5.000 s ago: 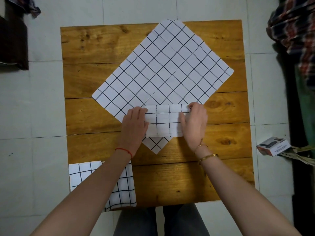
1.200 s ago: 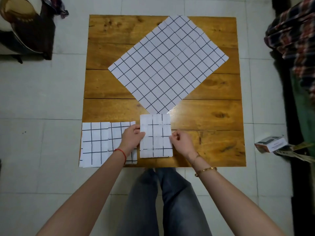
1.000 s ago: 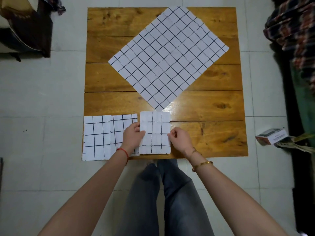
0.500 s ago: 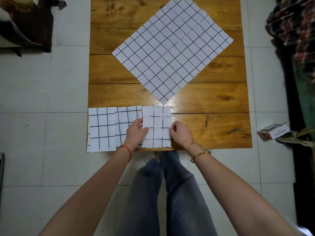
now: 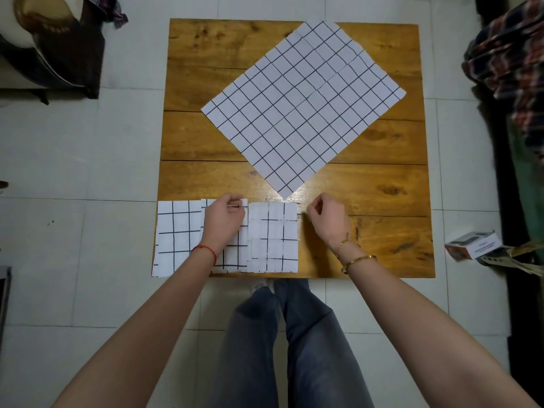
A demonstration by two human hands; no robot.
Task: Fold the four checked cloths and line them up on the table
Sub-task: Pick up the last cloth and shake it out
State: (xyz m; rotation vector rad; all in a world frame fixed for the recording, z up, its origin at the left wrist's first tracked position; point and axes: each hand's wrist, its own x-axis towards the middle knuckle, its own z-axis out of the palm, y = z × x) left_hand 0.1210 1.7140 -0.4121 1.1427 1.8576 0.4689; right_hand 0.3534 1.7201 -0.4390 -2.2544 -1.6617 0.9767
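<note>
Both of my hands are coming off the third folded cloth [image 5: 273,237], which half a second ago they were pinching by its far corners to square it up; now it is lying free at the near edge of the wooden table [image 5: 382,201]. My right hand [image 5: 326,219] is drawing away to the right over bare wood, fingers loosely curled and gripping nothing, just beside the cloth's right edge. My left hand [image 5: 225,220] is resting over the second folded cloth [image 5: 232,254], fingers curled, and whether they are pinching its top edge I cannot tell. I am keeping that hand there, I judge, so the row is not shifting as I let go. Leftmost, the first folded cloth [image 5: 176,237] is sitting at the table's near left corner, its edge slightly under the second, so three are lining up side by side. Beyond them the unfolded cloth [image 5: 303,110] is lying flat as a diamond, its near corner almost touching the third cloth, waiting for folding.
</note>
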